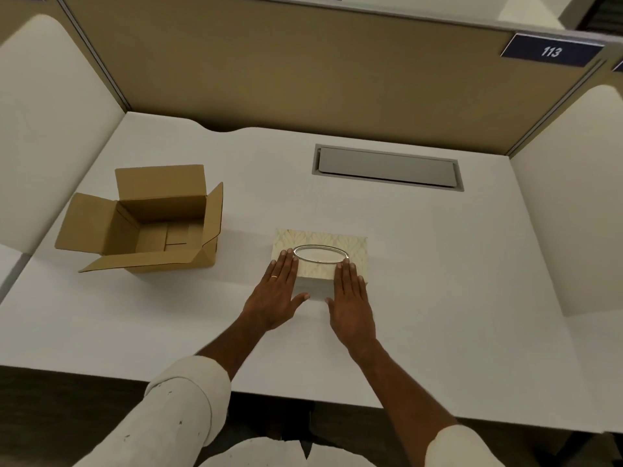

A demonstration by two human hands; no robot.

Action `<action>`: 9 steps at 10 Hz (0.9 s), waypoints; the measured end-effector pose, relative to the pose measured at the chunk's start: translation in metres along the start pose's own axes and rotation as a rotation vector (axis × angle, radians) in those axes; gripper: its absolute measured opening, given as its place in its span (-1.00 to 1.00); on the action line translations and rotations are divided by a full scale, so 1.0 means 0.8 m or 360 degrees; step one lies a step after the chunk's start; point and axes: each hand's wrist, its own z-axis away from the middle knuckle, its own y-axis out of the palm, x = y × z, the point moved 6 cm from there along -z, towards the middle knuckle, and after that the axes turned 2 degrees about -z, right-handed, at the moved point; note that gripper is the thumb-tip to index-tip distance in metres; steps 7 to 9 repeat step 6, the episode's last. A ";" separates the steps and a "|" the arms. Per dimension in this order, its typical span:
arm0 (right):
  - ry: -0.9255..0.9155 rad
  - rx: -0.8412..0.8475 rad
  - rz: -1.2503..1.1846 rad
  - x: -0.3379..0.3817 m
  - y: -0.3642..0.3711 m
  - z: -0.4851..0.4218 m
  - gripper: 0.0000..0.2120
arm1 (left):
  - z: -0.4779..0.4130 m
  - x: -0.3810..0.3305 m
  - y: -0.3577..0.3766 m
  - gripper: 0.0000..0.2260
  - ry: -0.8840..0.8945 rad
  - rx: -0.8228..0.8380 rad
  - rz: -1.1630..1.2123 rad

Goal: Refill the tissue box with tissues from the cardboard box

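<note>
The tissue box (320, 237), cream with a leaf pattern and a silver oval opening on top, sits in the middle of the white desk. My left hand (277, 291) lies flat on its near left corner, fingers together, a ring on one finger. My right hand (350, 298) lies flat on its near right corner. Both thumbs rest against the box's front face. The cardboard box (158, 227) stands to the left with its flaps open; no tissues show inside it.
A grey cable hatch (387, 168) is set into the desk (438, 281) at the back right. Tan and white partition walls close in the back and both sides. A sign reading 113 (551, 50) hangs at the top right.
</note>
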 end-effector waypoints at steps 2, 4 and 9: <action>-0.0015 -0.0013 0.0047 -0.009 0.000 -0.019 -0.26 | -0.021 -0.002 -0.007 -0.20 -0.0028 -0.0019 -0.0003; -0.0003 0.0024 0.0002 -0.011 -0.005 -0.032 -0.23 | -0.036 0.004 -0.012 -0.18 0.0004 0.0038 -0.0015; 0.0010 -0.0108 -0.0073 -0.017 -0.015 -0.032 -0.33 | -0.035 0.005 -0.024 -0.09 0.0000 0.0089 0.0118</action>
